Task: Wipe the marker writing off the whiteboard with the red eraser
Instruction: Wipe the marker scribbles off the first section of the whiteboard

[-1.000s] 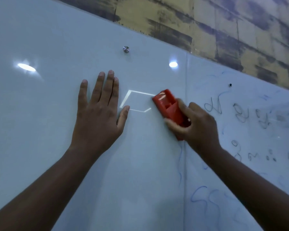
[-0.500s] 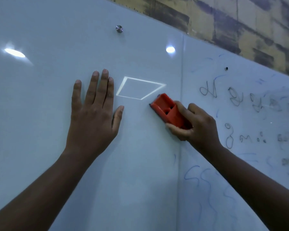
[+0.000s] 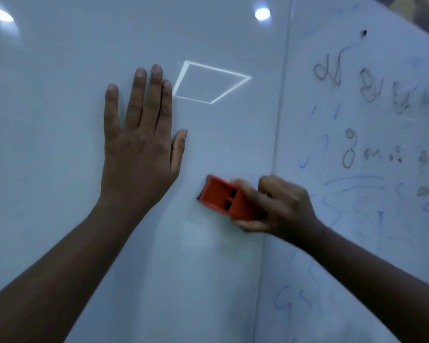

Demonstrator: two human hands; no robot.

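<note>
**Eraser pressed low on the board**

Your right hand (image 3: 280, 206) grips the red eraser (image 3: 223, 199), fingers curled round its right end, at the lower centre of the frame, just left of the whiteboard (image 3: 60, 70) seam. Your left hand (image 3: 139, 144) lies flat on the board at centre left, fingers straight and nearly together. Marker writing (image 3: 372, 100) fills the right panel, partly smeared.

Glossy, smooth whiteboard (image 3: 60, 120) mirrors lights; red eraser (image 3: 223, 198) looks like hard plastic
</note>
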